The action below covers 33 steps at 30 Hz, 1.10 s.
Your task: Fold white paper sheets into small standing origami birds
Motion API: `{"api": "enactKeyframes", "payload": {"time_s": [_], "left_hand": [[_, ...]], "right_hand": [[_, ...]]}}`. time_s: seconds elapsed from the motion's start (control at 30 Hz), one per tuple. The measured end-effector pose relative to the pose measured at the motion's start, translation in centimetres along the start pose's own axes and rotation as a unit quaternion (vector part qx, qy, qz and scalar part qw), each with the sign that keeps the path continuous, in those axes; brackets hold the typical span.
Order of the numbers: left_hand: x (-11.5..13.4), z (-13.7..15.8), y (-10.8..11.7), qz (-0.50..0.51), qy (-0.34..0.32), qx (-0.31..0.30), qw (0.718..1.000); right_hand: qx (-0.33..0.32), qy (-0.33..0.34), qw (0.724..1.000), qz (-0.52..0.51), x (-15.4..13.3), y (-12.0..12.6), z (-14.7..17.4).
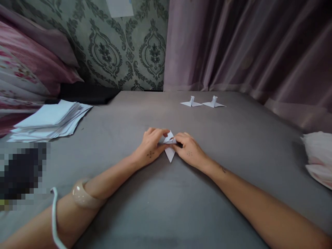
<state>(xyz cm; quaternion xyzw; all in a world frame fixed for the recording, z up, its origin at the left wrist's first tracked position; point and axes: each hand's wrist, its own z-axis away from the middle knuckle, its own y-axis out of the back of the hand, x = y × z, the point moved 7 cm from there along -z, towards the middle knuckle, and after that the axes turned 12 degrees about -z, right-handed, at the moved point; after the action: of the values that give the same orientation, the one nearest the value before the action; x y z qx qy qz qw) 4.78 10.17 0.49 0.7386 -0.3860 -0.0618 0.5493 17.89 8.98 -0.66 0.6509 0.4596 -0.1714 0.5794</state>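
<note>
Between my two hands is a small piece of folded white paper (170,154), with one pointed end toward me and another pointing away. My left hand (153,143) grips its left side, the fingertips bent over the upper part and the thumb along the near edge. On the opposite side my right hand (188,147) pinches the paper between thumb and curled fingers. The fingers cover the paper's middle folds in part. Farther back on the grey surface stand two finished-looking folded paper figures, a left paper figure (192,101) and a right paper figure (214,102), each with flat pointed wings.
A stack of white paper sheets (49,117) lies at the left, beside a black flat item (88,93). A whitish plastic-looking bundle (319,155) sits at the right edge. Purple curtains (207,45) hang behind the grey surface (166,207). A pixelated patch hides the lower left.
</note>
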Motion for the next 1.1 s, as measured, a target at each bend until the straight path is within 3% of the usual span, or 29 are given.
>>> {"api": "enactKeyframes", "payload": {"time_s": [0.17,0.33,0.53,0.73,0.9,1.0,1.1], "left_hand": [[-0.6,-0.2,-1.3,0.000,0.010,-0.078,0.997],[-0.8,-0.4,-1.3,0.011,0.023,-0.089,0.996],[-0.6,-0.6,-0.6,-0.023,0.019,-0.052,0.998],[-1.1,-0.9,-1.5,-0.038,0.021,-0.112,0.993],[-1.1,-0.9,-1.7,-0.056,0.009,-0.115,0.992],[-1.3,-0.6,-1.5,-0.013,0.020,-0.111,0.993],[-1.4,-0.4,-1.1,0.017,0.030,-0.103,0.994]], "right_hand": [[0.004,-0.049,0.998,0.039,0.4,0.4,0.1],[-0.008,-0.115,0.992,0.048,1.3,1.4,0.4],[-0.006,-0.047,0.993,0.113,0.3,1.4,0.0],[-0.050,-0.086,0.988,0.116,0.5,0.8,-0.4],[-0.078,-0.045,0.985,0.146,0.3,0.8,-0.5],[-0.100,-0.026,0.991,0.087,0.8,1.2,-0.6],[-0.105,-0.060,0.991,-0.052,2.0,2.0,-0.7]]}}
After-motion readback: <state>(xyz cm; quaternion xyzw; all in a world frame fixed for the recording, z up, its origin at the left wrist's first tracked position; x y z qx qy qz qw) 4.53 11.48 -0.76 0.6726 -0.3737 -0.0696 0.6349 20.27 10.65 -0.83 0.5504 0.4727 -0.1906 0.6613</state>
